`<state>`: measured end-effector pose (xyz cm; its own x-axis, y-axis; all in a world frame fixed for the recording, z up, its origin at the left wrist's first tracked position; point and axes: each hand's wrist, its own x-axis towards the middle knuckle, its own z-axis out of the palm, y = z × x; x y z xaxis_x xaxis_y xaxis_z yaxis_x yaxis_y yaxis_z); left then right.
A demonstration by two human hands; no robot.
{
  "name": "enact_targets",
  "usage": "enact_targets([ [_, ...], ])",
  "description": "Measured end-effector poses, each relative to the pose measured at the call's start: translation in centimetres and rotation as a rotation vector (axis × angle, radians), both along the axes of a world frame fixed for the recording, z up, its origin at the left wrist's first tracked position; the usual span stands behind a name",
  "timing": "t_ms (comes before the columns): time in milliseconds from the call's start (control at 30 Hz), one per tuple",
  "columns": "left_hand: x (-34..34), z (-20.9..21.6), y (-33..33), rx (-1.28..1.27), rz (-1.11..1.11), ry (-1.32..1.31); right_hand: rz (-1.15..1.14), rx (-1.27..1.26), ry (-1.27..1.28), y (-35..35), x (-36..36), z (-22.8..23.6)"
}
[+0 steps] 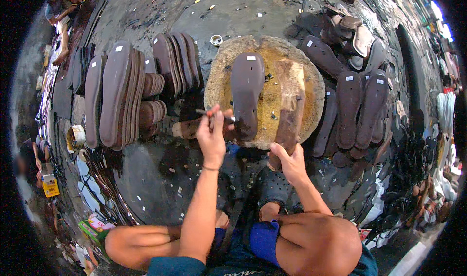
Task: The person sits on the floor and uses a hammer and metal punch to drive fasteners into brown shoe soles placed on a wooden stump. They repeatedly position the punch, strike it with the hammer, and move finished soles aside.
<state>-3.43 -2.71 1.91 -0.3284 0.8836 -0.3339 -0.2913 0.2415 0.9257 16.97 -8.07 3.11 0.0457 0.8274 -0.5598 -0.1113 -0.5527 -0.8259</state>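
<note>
A brown shoe sole with small holes and a white label lies lengthwise on a round wooden chopping block. Just left of its narrower end, my left hand is closed on a slim metal rod with a touch of red; the fingers partly hide it. My right hand grips the near end of a long wooden club, which rests over the block's right side. Small dark scraps are scattered about the sole.
Stacked brown soles stand to the left, with another stack behind. More labelled soles lean right of the block. A small white ring-shaped tub sits beyond it. Another person's bare leg shows at far left.
</note>
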Motion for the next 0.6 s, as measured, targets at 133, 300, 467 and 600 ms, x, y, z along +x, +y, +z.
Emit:
enact_targets([
  [133,-1.1,-2.1,2.5,0.062,-0.072,0.016,0.077,0.032,0.082,0.1,-0.3,1.6],
  [300,2.2,-0.1,-0.4,0.138,-0.330,0.096,-0.094,-0.078,0.345,0.8,-1.3,2.2],
  [467,3.8,0.4,-1.4,0.069,-0.155,-0.051,-0.031,-0.067,0.147,2.4,-1.7,2.7],
  [600,0.3,-0.4,2.7,0.061,-0.019,-0.056,0.022,0.016,-0.049,1.1,-0.4,1.9],
])
